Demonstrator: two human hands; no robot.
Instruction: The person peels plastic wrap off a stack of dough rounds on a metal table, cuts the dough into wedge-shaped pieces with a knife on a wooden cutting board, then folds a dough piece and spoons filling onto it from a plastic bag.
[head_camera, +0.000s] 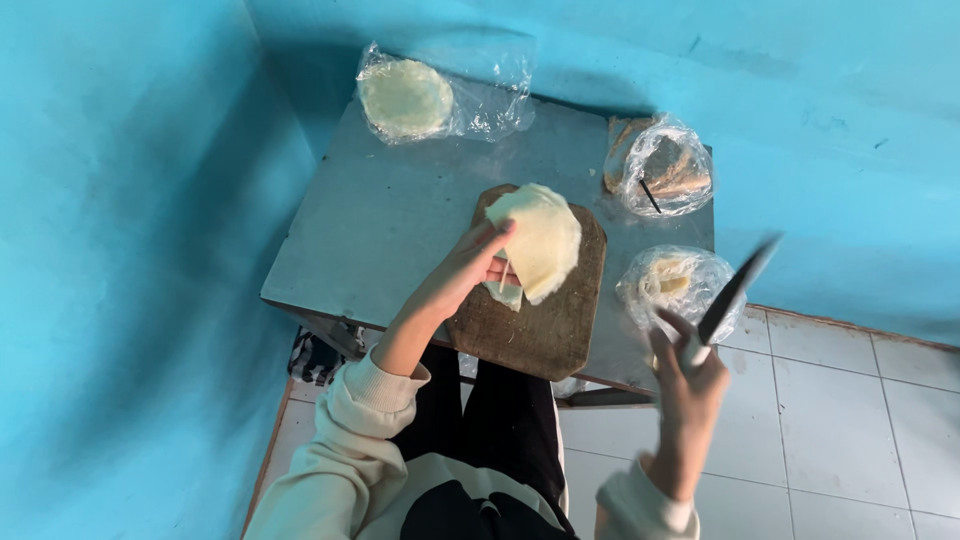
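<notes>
Flatbread Lifted, Knife Raised

The left hand (478, 262) pinched a pale round flatbread (545, 240) and held it over the wooden cutting board (545, 325) on the grey worktop (390, 220). The right hand (688, 385) gripped a knife (735, 290), blade up, off the worktop's edge. Three plastic bags (665, 165) lay nearby.

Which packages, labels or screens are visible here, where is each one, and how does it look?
Far bag: table's far left corner, clear plastic, holds a pale round stack.
Right bag: table's far right edge, clear crumpled plastic, brownish pieces inside.
Near bag: right edge beside the board, clear plastic, pale pieces inside.
No labels, signs or screens visible.
</notes>
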